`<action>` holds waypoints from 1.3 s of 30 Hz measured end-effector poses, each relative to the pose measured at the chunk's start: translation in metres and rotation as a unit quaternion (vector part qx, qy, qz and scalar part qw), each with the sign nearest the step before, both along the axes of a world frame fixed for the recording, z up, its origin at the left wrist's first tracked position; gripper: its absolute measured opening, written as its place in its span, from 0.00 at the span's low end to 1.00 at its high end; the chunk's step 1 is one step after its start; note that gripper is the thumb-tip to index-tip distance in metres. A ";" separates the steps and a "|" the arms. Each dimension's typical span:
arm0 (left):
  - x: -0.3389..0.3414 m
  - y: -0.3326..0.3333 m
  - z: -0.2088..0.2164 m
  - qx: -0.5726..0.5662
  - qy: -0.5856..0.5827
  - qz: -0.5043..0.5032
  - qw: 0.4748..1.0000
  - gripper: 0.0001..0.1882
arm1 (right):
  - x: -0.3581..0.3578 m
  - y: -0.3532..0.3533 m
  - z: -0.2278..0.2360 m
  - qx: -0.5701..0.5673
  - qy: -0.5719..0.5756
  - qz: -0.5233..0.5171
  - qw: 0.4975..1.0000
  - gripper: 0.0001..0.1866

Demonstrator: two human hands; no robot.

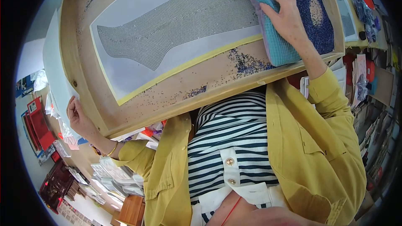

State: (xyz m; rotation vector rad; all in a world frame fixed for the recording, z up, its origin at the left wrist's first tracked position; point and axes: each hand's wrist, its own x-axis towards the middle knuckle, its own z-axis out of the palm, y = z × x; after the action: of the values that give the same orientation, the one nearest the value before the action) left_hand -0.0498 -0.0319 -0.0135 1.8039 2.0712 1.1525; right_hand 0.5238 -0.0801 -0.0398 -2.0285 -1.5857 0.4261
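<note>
A large shallow wooden tray (pixel 176 100) is tilted up in front of my chest. In it lies a pale sheet with a yellow border (pixel 138 73), carrying a curved patch of tiny stones set in rows (pixel 180 25). Loose dark blue beads (pixel 318 21) are heaped at the tray's far right, and some are scattered along its near edge. My right hand (pixel 287 16) presses a folded teal waffle cloth (pixel 278 50) onto the tray beside the bead heap, thumb hooked over the cloth's edge. My left hand (pixel 79 119), a gold bangle at the wrist, grips the tray's left corner.
A second tray with a dotted sheet (pixel 347 16) and bags of coloured items (pixel 364 8) sit at the right. On the left are a white sheet (pixel 52 71) against the tray, red boxes (pixel 37 125), stacked clear packets (pixel 113 175), a wooden stool (pixel 132 209) and a dark red case (pixel 54 184).
</note>
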 end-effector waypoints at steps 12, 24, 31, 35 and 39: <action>0.003 -0.001 0.000 0.009 -0.003 0.000 1.000 0.10 | -0.124 0.009 -0.010 0.038 -0.114 -0.016 0.993 0.34; 0.005 -0.001 0.001 0.017 0.007 -0.013 1.000 0.09 | -0.034 -0.013 -0.015 0.019 -0.259 0.028 0.965 0.35; 0.002 -0.001 0.001 0.014 -0.022 -0.012 1.000 0.09 | 0.051 -0.002 0.009 0.034 -0.175 0.084 0.980 0.33; -0.001 0.000 -0.002 0.012 -0.039 -0.024 0.999 0.09 | 0.058 0.015 0.007 0.064 -0.142 0.106 0.982 0.31; 0.002 -0.002 0.000 0.011 -0.032 -0.025 0.999 0.08 | 0.043 0.029 -0.019 0.144 -0.146 0.159 0.966 0.26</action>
State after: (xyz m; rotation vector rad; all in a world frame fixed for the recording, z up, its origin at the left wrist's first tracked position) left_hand -0.0481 -0.0341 -0.0137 1.7925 1.9747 1.2093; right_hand 0.5668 -0.0510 -0.0589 -1.6759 -2.0310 -0.0007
